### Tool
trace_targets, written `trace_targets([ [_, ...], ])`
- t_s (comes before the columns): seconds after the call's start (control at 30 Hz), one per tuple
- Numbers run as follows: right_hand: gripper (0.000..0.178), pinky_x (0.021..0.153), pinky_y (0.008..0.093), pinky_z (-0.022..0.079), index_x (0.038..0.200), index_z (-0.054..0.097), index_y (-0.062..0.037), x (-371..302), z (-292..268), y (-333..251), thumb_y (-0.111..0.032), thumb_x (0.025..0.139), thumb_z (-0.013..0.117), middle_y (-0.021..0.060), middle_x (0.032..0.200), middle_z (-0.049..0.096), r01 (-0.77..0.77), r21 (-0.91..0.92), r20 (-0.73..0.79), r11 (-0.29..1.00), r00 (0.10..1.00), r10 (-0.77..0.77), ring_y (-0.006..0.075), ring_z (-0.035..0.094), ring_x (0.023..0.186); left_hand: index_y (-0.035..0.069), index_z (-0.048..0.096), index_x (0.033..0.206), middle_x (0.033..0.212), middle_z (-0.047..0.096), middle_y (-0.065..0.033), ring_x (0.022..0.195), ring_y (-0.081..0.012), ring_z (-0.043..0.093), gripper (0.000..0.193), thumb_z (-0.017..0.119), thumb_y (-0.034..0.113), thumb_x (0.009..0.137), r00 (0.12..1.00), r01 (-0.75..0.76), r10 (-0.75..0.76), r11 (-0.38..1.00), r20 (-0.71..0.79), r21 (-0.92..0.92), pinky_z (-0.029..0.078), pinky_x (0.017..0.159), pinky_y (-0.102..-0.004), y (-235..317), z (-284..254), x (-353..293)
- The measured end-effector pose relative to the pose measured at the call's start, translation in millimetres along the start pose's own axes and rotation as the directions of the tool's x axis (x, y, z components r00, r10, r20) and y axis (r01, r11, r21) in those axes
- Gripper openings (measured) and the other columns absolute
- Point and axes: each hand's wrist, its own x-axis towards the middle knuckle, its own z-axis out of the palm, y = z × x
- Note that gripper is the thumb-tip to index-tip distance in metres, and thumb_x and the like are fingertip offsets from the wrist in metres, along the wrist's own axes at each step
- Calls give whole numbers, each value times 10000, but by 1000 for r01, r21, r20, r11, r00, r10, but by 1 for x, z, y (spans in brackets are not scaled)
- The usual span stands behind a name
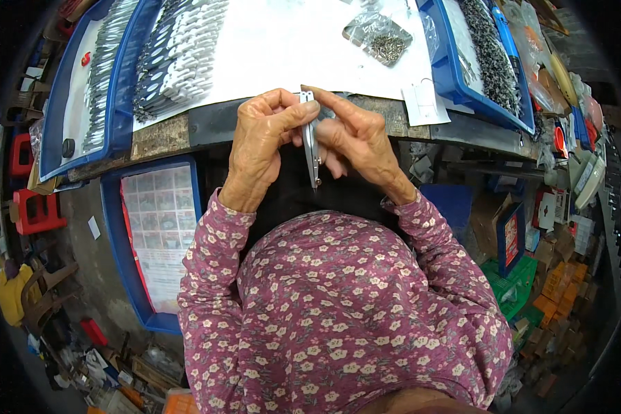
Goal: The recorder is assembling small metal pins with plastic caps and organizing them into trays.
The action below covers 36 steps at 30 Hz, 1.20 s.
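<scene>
My left hand (257, 141) pinches a slim grey metal handle-like part (309, 146) near its upper end, between thumb and fingers. The part hangs nearly upright in front of the table edge, and small pins or screws show along its side and at its lower tip. My right hand (361, 131) is closed about the same part from the other side. Its index finger touches the top end; the thumb is smeared by motion. The part's exact kind cannot be made out.
White paper (276, 48) covers the table. Stacked white and dark flat parts (186, 58) lie left, beside a blue tray (121, 103) of metal pieces. Small brass-coloured pieces fill a clear bag (386, 48). Another blue tray (455, 76) holds dark small parts at right.
</scene>
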Motion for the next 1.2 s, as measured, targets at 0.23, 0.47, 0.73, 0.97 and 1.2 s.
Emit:
trace_targets([
  [0.23, 281, 392, 136, 349, 1110, 574, 14, 20, -20, 12, -158, 901, 499, 25, 583, 551, 36, 150, 66, 988, 997, -47, 30, 462, 446, 35, 576, 734, 655, 597, -28, 525, -58, 529, 112, 652, 108, 771, 984, 124, -126, 992, 128, 29, 407, 475, -155, 4, -1, 1],
  [0.47, 254, 469, 140, 328, 925, 598, 38, 27, -22, 0, -195, 826, 616, -23, 661, 519, -22, 296, 143, 955, 990, -22, 11, 429, 537, 25, 585, 750, 684, 616, -48, 565, -74, 546, 122, 664, 117, 762, 958, 219, -213, 976, 192, -10, 433, 548, -176, 6, -1, 3],
  [0.73, 172, 458, 123, 321, 919, 593, 39, 35, -22, -7, -110, 835, 584, -24, 685, 537, 116, 64, -83, 991, 990, -111, 10, 420, 514, 1, 524, 876, 687, 598, -46, 572, -66, 531, 164, 619, 119, 813, 998, -16, 7, 993, 69, 119, 422, 550, -177, 16, 21, 5],
  [0.97, 157, 427, 141, 298, 917, 603, 28, 50, -34, -18, -94, 821, 585, -15, 675, 548, 89, 86, -44, 992, 995, -86, 12, 410, 498, -24, 478, 863, 642, 540, -85, 569, -143, 517, 115, 548, 61, 828, 896, -349, 444, 715, -8, 606, 401, 494, -280, 11, 37, 9],
  [1.2, 157, 413, 227, 367, 858, 627, -2, 128, -91, -18, -134, 798, 566, 39, 608, 546, 231, -588, -123, 775, 921, -369, 92, 482, 503, -3, 451, 849, 634, 511, -125, 553, -232, 504, 56, 495, 30, 847, 867, -385, 490, 545, 90, 745, 394, 514, -320, 9, 35, 9],
])
